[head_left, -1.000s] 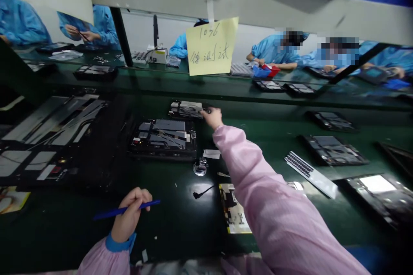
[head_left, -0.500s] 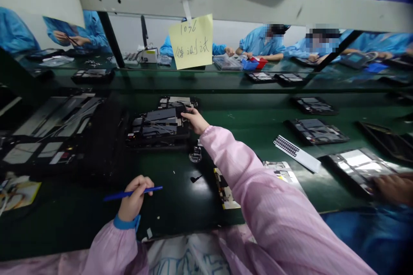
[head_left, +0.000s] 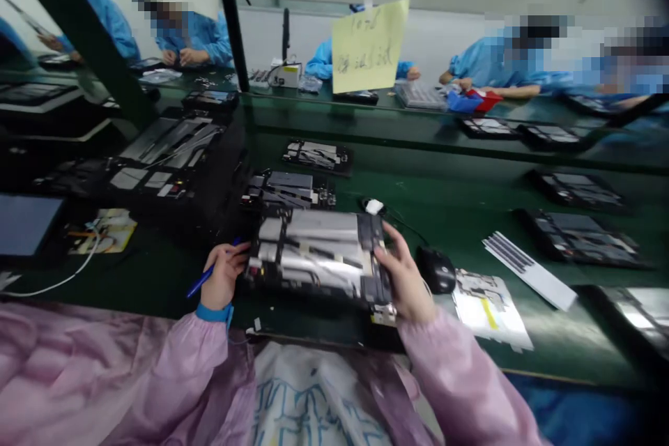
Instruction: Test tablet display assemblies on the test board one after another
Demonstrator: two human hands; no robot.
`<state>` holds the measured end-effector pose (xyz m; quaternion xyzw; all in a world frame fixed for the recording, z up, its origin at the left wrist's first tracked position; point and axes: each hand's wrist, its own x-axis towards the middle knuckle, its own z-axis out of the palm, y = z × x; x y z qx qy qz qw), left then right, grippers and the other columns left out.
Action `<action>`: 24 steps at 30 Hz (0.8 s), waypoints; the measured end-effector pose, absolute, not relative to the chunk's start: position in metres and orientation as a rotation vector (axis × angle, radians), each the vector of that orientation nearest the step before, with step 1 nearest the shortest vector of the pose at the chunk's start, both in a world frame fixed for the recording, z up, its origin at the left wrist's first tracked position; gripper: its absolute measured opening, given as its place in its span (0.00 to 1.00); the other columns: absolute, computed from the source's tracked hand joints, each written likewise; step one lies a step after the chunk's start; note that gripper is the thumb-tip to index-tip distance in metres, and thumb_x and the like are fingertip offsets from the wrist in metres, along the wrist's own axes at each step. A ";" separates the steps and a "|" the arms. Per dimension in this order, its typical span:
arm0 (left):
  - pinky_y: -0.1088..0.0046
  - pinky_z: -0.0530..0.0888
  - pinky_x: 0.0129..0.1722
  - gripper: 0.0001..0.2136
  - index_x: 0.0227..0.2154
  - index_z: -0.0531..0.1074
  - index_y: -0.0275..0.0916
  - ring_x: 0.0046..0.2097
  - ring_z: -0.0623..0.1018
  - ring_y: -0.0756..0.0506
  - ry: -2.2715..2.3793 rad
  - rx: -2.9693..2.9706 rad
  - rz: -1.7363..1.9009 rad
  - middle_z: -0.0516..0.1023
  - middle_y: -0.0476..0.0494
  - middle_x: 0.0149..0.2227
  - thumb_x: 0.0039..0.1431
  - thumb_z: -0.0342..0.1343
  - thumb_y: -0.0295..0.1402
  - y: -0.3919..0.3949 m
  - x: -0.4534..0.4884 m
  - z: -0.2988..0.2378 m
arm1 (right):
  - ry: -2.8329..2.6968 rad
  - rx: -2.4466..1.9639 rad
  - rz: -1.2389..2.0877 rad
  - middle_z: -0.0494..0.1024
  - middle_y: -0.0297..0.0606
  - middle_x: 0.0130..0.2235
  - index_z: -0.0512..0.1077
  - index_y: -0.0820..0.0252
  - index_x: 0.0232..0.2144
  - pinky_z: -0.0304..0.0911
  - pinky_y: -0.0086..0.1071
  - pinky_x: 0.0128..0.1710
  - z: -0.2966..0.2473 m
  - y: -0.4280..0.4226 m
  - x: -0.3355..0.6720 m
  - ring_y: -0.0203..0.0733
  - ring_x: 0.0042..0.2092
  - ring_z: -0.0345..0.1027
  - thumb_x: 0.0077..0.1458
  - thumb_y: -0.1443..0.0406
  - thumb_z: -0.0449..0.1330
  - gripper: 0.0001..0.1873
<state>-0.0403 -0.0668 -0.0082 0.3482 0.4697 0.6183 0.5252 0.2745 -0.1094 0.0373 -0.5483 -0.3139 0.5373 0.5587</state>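
Held up in front of me is an opened tablet, its inner side with silvery batteries and dark flex cables facing up. My right hand grips its right edge, thumb on top. At its left edge is my left hand, fingertips at the tablet's side, with a blue pen held across the fingers. Whether the left fingers also bear the tablet's weight I cannot tell. Just behind it lies another opened tablet, partly covered, and farther back a third one.
A stack of opened tablets stands at the left. To the right lie a black computer mouse, a white sheet with parts, a white strip and more opened tablets. A yellow note hangs from the shelf; co-workers sit beyond.
My right hand has brought a tablet from the pile toward me. My left hand, still with the pen, has come to its left edge. The view has swung left.
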 end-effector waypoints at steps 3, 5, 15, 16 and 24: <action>0.75 0.73 0.27 0.20 0.31 0.65 0.35 0.30 0.77 0.48 1.285 0.966 1.197 0.79 0.35 0.41 0.50 0.61 0.48 -0.099 -0.056 -0.007 | -0.680 -1.411 1.404 0.77 0.35 0.34 0.48 0.46 0.64 0.71 0.38 0.32 0.010 -0.175 0.259 0.43 0.31 0.73 0.46 0.51 0.65 0.47; 0.75 0.73 0.28 0.17 0.31 0.69 0.35 0.31 0.76 0.48 1.408 1.102 1.034 0.79 0.36 0.41 0.52 0.61 0.46 -0.122 -0.062 -0.007 | -0.649 -1.485 1.397 0.77 0.36 0.37 0.49 0.45 0.64 0.72 0.40 0.34 -0.009 -0.203 0.249 0.45 0.33 0.74 0.47 0.49 0.64 0.46; 0.75 0.70 0.38 0.06 0.33 0.69 0.36 0.35 0.76 0.49 1.594 1.613 0.826 0.76 0.45 0.33 0.56 0.55 0.33 -0.157 -0.061 0.006 | -1.598 -1.790 0.287 0.68 0.63 0.45 0.65 0.78 0.53 0.59 0.58 0.52 -0.060 -0.200 0.233 0.66 0.51 0.63 0.45 0.33 0.51 0.54; 0.76 0.70 0.37 0.06 0.34 0.68 0.36 0.35 0.75 0.49 1.601 1.629 0.807 0.75 0.45 0.33 0.56 0.54 0.33 -0.157 -0.061 0.007 | -1.644 -1.750 0.192 0.67 0.65 0.48 0.63 0.79 0.55 0.59 0.58 0.52 -0.060 -0.198 0.228 0.67 0.52 0.61 0.45 0.33 0.51 0.55; 0.76 0.67 0.33 0.06 0.32 0.67 0.38 0.32 0.72 0.50 1.690 1.722 0.703 0.71 0.50 0.29 0.55 0.55 0.34 -0.152 -0.060 0.004 | -1.945 -1.563 0.048 0.60 0.55 0.58 0.74 0.60 0.46 0.56 0.61 0.53 -0.070 -0.187 0.217 0.67 0.61 0.51 0.59 0.43 0.45 0.33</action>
